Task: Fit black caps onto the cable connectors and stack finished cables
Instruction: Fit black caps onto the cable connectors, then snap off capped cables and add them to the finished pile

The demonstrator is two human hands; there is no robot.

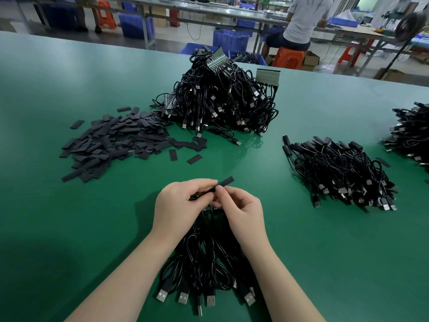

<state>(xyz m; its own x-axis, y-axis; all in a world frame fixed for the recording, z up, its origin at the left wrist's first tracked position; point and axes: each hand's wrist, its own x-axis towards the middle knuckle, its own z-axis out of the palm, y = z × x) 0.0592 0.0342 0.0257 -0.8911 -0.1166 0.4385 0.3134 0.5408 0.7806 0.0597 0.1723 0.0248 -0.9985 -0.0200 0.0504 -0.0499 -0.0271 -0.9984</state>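
Note:
My left hand [180, 203] grips the connector end of a black cable above the green table [69, 228]. My right hand [239, 210] pinches a flat black cap [226, 181] that sticks out up and to the right between both hands. Below my wrists lies a bundle of black USB cables [204, 270], their plugs pointing toward me. Several loose black caps [111, 140] are spread out at the left. A big heap of uncapped cables [222, 101] rises behind them. A stack of capped cables [341, 170] lies at the right.
Another cable pile [411, 133] sits at the far right edge. Beyond the table's far edge are blue crates [229, 40], other benches and a seated person [301, 22] on an orange stool [287, 56].

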